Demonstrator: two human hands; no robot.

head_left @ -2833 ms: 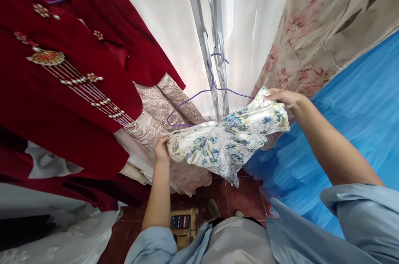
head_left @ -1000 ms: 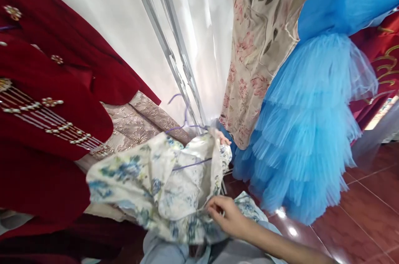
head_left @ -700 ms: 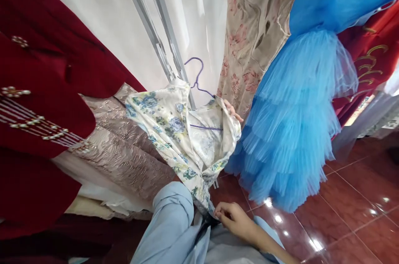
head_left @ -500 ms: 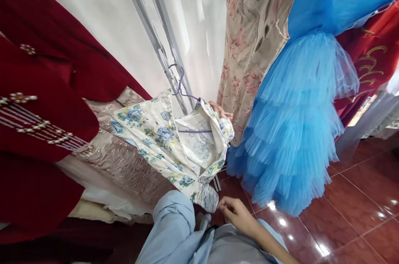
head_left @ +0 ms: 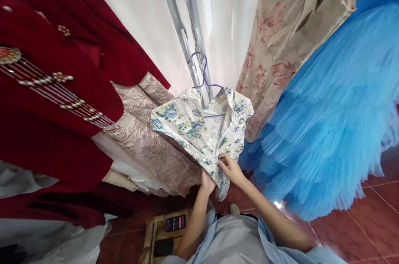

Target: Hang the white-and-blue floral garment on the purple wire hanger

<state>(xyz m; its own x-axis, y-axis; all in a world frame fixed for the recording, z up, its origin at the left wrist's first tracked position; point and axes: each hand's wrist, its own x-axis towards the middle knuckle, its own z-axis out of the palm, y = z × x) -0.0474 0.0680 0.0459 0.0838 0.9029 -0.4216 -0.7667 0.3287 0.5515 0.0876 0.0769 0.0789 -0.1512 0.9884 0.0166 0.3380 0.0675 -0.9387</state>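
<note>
Pinching the front of a floral blouse (head_left: 188,122) with the right hand (head_left: 232,169), in a nearly closed grip; touching its side near the waist with the left hand (head_left: 208,181), in a grip too hidden by cloth to tell how far open. Hung on a purple hanger (head_left: 204,77) at a metal rack (head_left: 176,16), between a pink garment (head_left: 149,135) and a blue ruffled dress (head_left: 327,122).

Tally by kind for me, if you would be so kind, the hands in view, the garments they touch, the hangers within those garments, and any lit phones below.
Hands: 2, left hand and right hand
Floral garment: 1
Purple hanger: 1
Lit phone: 1
Total: 5
</note>
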